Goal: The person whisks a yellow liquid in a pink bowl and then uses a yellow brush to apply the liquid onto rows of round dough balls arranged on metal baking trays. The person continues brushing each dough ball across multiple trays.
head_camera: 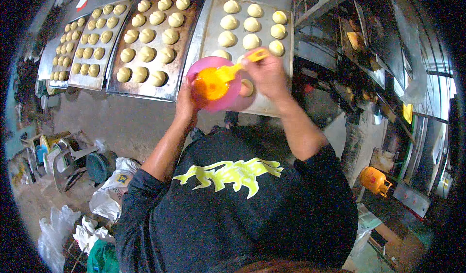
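My left hand (186,103) holds a pink bowl (233,96) by its left side, tilted so its orange-yellow liquid (213,87) shows. In my right hand (267,74), blurred, is a yellow pastry brush (233,72); its head is over the liquid inside the bowl. Beneath both hands lies a metal baking tray (265,103) with rows of round dough buns (252,24). Several buns in its right column, such as the far glossy bun (279,17), have a yellow coating. The bowl and my right hand hide some of the nearer buns.
To the left stand a darker tray (171,93) of creased buns and two further trays, the nearer tray (87,85) close beside it. An orange gas cylinder (373,180) is at the right. White sacks (113,189) and plastic bags (58,229) lie on the floor at the left.
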`<state>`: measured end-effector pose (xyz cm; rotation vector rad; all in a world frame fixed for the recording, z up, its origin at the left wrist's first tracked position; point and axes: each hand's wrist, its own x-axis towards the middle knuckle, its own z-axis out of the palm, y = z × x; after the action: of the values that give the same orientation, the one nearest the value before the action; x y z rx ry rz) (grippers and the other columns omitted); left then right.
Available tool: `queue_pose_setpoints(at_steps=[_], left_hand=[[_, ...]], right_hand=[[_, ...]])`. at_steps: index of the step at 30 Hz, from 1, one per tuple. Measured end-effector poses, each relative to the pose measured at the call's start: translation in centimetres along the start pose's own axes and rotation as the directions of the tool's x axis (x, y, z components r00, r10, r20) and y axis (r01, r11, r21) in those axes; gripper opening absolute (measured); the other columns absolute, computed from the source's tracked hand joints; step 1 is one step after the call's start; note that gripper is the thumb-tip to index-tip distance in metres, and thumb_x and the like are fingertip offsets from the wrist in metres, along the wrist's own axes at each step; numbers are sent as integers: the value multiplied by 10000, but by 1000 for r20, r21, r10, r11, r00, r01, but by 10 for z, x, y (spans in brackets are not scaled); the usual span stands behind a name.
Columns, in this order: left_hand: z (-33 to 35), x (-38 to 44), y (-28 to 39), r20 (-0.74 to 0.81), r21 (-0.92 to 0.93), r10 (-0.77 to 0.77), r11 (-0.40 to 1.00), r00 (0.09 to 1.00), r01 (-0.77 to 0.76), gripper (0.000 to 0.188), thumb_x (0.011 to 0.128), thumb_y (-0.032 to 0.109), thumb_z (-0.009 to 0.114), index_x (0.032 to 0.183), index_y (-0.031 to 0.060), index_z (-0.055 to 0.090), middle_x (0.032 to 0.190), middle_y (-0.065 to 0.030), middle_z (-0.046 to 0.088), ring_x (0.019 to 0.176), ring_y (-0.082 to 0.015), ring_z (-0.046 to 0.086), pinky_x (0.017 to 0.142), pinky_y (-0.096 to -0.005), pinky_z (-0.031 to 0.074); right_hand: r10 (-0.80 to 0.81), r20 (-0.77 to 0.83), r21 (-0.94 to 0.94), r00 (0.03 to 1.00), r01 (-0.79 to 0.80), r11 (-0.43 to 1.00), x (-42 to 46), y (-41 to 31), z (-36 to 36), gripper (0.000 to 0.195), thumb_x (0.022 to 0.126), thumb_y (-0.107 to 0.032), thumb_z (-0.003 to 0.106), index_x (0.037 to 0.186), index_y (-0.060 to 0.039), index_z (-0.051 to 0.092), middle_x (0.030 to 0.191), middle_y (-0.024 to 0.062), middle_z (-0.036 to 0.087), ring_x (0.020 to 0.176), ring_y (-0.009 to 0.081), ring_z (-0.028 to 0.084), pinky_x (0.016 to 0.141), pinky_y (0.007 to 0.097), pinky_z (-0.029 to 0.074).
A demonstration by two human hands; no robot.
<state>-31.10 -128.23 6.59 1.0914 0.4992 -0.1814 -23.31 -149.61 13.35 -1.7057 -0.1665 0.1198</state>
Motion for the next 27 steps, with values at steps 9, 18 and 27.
queue_pose_setpoints(at_steps=[9, 18, 27], left_hand=[[-4, 7, -8, 35, -33, 20, 999, 999, -19, 652, 1036, 532, 341, 1415, 12, 445, 1373, -156, 539, 1233, -254, 555, 1030, -380, 446], [-9, 7, 4, -118, 57, 13, 998, 993, -7, 623, 1060, 487, 300, 1405, -9, 448, 1376, -163, 531, 1269, -249, 523, 1082, -393, 395], [-1, -11, 16, -261, -61, -58, 997, 964, 43, 685, 1036, 548, 320, 1430, -4, 419, 1400, -175, 514, 1292, -269, 509, 1100, -426, 379]], right_hand=[[250, -29, 219, 968, -238, 946, -12, 1, -29, 124, 926, -147, 663, 1014, -72, 619, 788, 9, 623, 618, 78, 571, 518, 232, 468], [412, 85, -52, 907, -409, 911, 24, 50, -66, 100, 952, -153, 631, 986, -75, 578, 759, 11, 607, 605, 87, 565, 528, 232, 456], [112, -207, -198, 972, -154, 968, 234, 77, -120, 78, 938, -117, 633, 952, -42, 616, 727, 32, 622, 598, 114, 586, 533, 256, 489]])
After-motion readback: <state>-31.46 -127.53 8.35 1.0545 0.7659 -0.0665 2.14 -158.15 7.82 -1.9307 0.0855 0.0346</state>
